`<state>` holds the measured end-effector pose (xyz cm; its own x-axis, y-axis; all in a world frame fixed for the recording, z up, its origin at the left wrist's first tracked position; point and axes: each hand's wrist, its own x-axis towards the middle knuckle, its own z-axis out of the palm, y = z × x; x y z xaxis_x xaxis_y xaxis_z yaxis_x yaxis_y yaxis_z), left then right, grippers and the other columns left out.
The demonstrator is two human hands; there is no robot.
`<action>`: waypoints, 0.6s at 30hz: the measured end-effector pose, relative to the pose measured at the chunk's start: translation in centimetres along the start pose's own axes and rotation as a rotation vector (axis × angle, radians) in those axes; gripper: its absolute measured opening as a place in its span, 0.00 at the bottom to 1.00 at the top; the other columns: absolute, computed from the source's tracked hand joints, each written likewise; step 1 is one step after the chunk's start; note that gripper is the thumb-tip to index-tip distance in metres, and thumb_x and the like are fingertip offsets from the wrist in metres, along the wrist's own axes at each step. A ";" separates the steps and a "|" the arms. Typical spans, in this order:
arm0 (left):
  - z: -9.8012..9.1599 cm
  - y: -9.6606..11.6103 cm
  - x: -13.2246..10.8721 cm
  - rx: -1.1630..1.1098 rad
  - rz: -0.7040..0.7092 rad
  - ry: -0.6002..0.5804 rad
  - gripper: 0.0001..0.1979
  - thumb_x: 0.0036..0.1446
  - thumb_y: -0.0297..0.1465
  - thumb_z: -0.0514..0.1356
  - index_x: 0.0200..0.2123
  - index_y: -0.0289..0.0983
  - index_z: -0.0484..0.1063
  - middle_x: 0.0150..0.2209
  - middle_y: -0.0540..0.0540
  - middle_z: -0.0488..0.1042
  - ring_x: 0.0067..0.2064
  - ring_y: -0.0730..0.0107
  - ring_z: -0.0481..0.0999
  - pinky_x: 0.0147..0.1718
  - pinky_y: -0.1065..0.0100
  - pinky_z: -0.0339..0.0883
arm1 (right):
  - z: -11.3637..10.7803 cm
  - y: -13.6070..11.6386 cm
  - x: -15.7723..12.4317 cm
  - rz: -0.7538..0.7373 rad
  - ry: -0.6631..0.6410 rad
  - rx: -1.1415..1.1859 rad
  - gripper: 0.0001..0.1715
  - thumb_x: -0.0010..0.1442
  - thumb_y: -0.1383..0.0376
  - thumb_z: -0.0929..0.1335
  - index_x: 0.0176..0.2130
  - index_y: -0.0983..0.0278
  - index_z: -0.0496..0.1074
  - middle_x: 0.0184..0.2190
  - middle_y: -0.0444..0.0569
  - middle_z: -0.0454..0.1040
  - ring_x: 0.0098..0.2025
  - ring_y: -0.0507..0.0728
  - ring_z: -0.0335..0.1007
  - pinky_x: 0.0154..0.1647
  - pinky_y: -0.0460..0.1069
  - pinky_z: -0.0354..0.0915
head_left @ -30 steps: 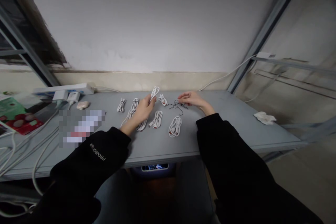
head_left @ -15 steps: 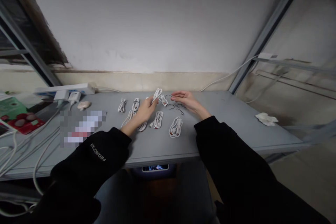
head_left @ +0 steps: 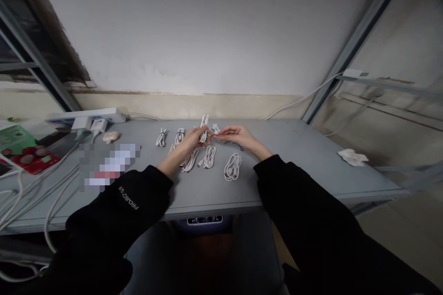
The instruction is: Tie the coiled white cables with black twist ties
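Note:
My left hand is closed around a coiled white cable, its loops standing up above the fingers. Close beside it, my right hand pinches a thin dark twist tie, whose end reaches toward the held coil. Beyond the fingertips lies another white cable bundle. More dark ties are partly hidden beneath my right hand. Nearer me rest coiled cables, one in the middle and one further right. Two bundles with dark bands, one at the far left and its neighbour, lie left of my hands.
On the grey table, a white power strip with plugged-in adapters stands at the back left. A small pink case, a red and green box and trailing cords are nearby. A crumpled tissue lies at the right.
My right hand has moved left with the twist tie, up to the coil in my left hand. The held coil has turned more upright and shifted slightly left.

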<state>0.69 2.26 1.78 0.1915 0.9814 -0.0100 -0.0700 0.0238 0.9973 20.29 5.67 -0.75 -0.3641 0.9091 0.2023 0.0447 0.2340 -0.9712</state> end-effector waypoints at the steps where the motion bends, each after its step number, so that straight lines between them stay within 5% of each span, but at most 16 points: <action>1: 0.0 0.0 0.0 -0.026 -0.011 0.001 0.12 0.68 0.32 0.52 0.31 0.36 0.67 0.30 0.46 0.76 0.26 0.74 0.71 0.23 0.72 0.59 | 0.0 0.0 0.0 0.002 0.002 -0.005 0.12 0.47 0.64 0.78 0.34 0.62 0.78 0.34 0.49 0.82 0.39 0.55 0.77 0.43 0.51 0.71; 12: -0.2 -0.2 -0.2 0.009 -0.063 -0.178 0.13 0.67 0.34 0.54 0.30 0.36 0.68 0.25 0.49 0.72 0.25 0.71 0.71 0.26 0.69 0.61 | 0.0 -0.7 -0.5 0.010 -0.071 -0.029 0.12 0.48 0.64 0.78 0.34 0.63 0.78 0.29 0.47 0.79 0.34 0.53 0.76 0.45 0.51 0.71; 18: -0.2 -0.2 -0.3 -0.003 -0.109 -0.219 0.13 0.67 0.34 0.54 0.30 0.35 0.69 0.32 0.44 0.77 0.27 0.72 0.74 0.29 0.69 0.65 | 0.1 -0.4 -0.3 -0.057 0.063 -0.022 0.13 0.46 0.62 0.79 0.33 0.62 0.77 0.30 0.46 0.79 0.35 0.54 0.77 0.45 0.52 0.71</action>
<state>0.47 2.03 1.61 0.4054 0.9085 -0.1016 -0.0400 0.1287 0.9909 20.26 5.28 -0.41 -0.3072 0.9140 0.2650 0.0465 0.2926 -0.9551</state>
